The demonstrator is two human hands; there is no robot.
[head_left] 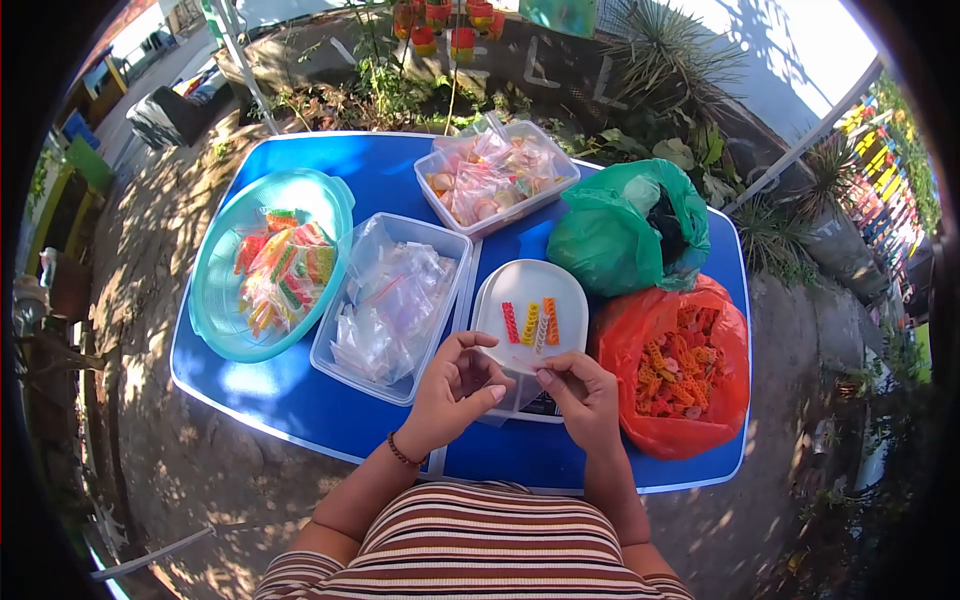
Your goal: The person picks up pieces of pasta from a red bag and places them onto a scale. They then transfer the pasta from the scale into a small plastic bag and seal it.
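A small clear plastic bag [522, 388] is in front of me at the near edge of a white tray [505, 283]. My right hand [588, 402] pinches the bag's upper right edge between thumb and fingertips. Curled but with fingers apart, my left hand [458, 392] is at the bag's left side; whether its fingertips touch the plastic is hard to see. On the tray lie a red twisted snack piece [510, 322], a yellow one [531, 324], a pale one [542, 333] and an orange one [550, 321], side by side. Below the tray, a dark panel [543, 405] shows partly through the bag.
Left on the blue table [400, 160] are a teal basket [215, 310] of bagged colourful snacks and a clear tub [328, 368] of plastic bags. Another tub [562, 170] with filled bags stands behind. At right sit a green plastic bag [600, 240] and a red bag [640, 415] of loose snacks.
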